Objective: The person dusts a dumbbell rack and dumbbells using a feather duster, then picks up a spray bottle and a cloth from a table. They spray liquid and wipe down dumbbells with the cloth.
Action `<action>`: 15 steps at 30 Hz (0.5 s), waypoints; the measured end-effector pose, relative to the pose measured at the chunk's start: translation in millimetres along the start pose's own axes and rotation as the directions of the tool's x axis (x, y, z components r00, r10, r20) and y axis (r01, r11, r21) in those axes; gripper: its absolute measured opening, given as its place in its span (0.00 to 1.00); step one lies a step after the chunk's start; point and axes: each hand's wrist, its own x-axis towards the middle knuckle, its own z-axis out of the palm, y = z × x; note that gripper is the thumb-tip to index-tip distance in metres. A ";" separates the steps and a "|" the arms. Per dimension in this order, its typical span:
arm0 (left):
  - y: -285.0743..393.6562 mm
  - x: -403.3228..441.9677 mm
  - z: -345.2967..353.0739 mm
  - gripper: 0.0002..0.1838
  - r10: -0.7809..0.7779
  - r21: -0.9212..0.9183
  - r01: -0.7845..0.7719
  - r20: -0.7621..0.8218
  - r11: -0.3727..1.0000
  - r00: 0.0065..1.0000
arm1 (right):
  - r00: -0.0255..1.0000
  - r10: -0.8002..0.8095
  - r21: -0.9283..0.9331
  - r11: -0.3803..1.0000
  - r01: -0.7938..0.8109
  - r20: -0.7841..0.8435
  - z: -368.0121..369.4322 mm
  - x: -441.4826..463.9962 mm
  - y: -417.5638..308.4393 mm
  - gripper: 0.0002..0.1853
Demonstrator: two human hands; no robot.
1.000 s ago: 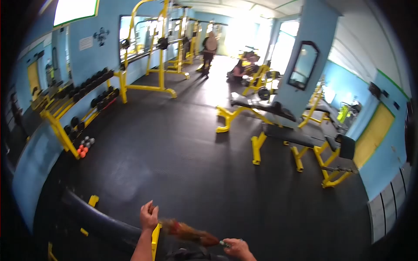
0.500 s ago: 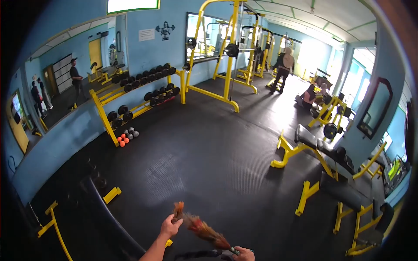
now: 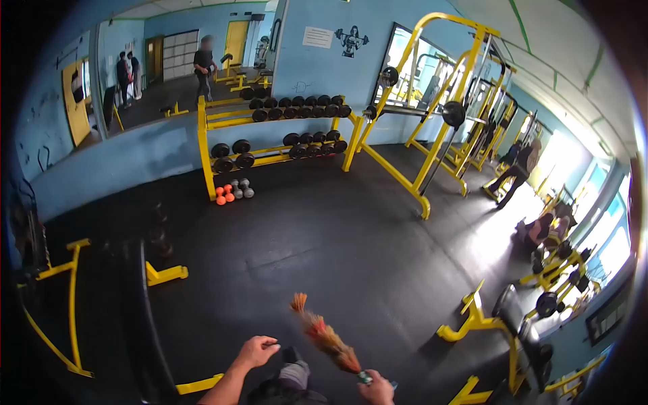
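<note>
A feather duster (image 3: 329,339) with brown and red feathers and an orange tip slants up and to the left in front of me. My right hand (image 3: 378,389) is closed around its greenish handle at the lower end. My left hand (image 3: 258,352) is apart from the duster, to the left of it, with nothing visible in it. Its fingers are loosely bent, thumb and forefinger slightly apart. Below it, my shoe and grey sock (image 3: 294,368) show above the dark floor.
A yellow dumbbell rack (image 3: 204,145) stands by the wall, with orange dumbbells (image 3: 225,195) on the floor. A yellow squat rack (image 3: 432,135) is to its right. Benches flank me: a black pad (image 3: 145,324) left, a yellow-framed bench (image 3: 472,324) right. People (image 3: 520,172) are at the far right.
My left hand has let go of the duster's tip and sits apart from it. My right hand still holds the handle. The view has turned left, so the racks appear further right.
</note>
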 end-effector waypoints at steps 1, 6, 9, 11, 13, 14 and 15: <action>0.3 24.4 6.2 0.17 -0.046 -0.027 0.045 -0.036 0.999 0.998 | 0.999 -0.038 0.037 0.999 0.038 -0.011 12.0 19.2 3.4 0.24; 68.7 151.1 0.5 0.18 0.010 -0.033 -0.011 -0.032 0.999 0.999 | 0.981 -0.143 0.169 0.978 0.120 0.129 19.7 130.2 -37.9 0.27; 106.6 214.3 -5.9 0.18 0.063 0.018 -0.064 0.018 0.998 0.998 | 0.982 -0.102 0.055 0.994 0.095 0.157 -18.9 195.6 -94.3 0.23; 130.4 255.2 -14.9 0.19 0.040 0.016 -0.041 0.066 0.999 0.997 | 0.979 -0.176 0.063 0.983 0.170 0.101 -29.0 247.0 -112.4 0.24; 130.7 291.3 -21.4 0.19 0.028 0.042 -0.029 0.032 0.999 0.999 | 0.966 -0.248 0.105 0.965 0.240 0.073 -21.5 300.8 -117.3 0.23; 124.8 307.4 -23.4 0.19 0.011 0.048 -0.012 0.014 0.999 1.000 | 0.953 -0.299 0.128 0.948 0.291 0.047 -18.7 328.2 -124.5 0.23; 116.5 322.1 -28.0 0.19 -0.012 0.053 0.013 -0.022 0.999 1.000 | 0.941 -0.331 0.133 0.938 0.319 0.072 -15.3 354.0 -132.3 0.23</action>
